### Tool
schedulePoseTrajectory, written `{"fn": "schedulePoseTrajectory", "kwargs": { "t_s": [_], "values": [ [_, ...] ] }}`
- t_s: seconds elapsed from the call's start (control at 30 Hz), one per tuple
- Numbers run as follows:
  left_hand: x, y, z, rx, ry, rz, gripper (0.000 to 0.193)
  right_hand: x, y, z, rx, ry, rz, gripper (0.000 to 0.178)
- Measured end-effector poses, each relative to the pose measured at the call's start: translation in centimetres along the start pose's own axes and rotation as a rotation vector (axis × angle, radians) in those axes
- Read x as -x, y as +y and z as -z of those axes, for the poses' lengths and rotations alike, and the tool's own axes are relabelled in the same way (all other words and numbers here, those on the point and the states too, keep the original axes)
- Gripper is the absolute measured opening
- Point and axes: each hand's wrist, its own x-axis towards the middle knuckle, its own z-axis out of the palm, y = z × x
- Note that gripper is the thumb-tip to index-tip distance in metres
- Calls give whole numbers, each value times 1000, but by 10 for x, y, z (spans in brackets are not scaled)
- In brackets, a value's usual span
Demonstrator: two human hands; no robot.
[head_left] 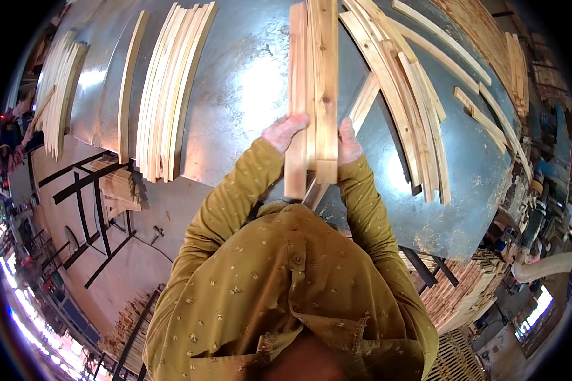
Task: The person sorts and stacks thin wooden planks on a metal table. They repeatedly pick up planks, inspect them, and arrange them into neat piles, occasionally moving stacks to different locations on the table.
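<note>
Several long wooden slats (pixel 326 76) lie together in a bundle between my hands, pointing away from me over a grey metal tabletop (pixel 235 120). My left hand (pixel 286 132) grips the left side of the bundle, its thumb lying over the edge of the outer slat. On the other side my right hand (pixel 349 143) is pressed along the right edge, thumb up and the other fingers mostly hidden. The bundle's near ends are uneven, the left slat reaching closer to my body. A slanting slat (pixel 365 105) passes beneath the bundle.
To the left lie a row of slats (pixel 171 95), a single slat (pixel 131 89) and a farther stack (pixel 62 95). A loose pile of slats (pixel 403 95) fans out on the right, with thinner strips (pixel 448 41) beyond. Stacked timber (pixel 464 289) stands below the table's right edge.
</note>
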Motion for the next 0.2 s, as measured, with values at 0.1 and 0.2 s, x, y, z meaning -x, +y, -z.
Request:
{"fn": "schedulePoseTrajectory", "kwargs": {
  "t_s": [0.1,0.2],
  "values": [
    [-7,2,14,-20,24,24,21,-13,-11,37,475,74,-4,63],
    [-5,18,40,-242,226,-32,21,-21,-6,33,760,67,143,67]
  ]
}}
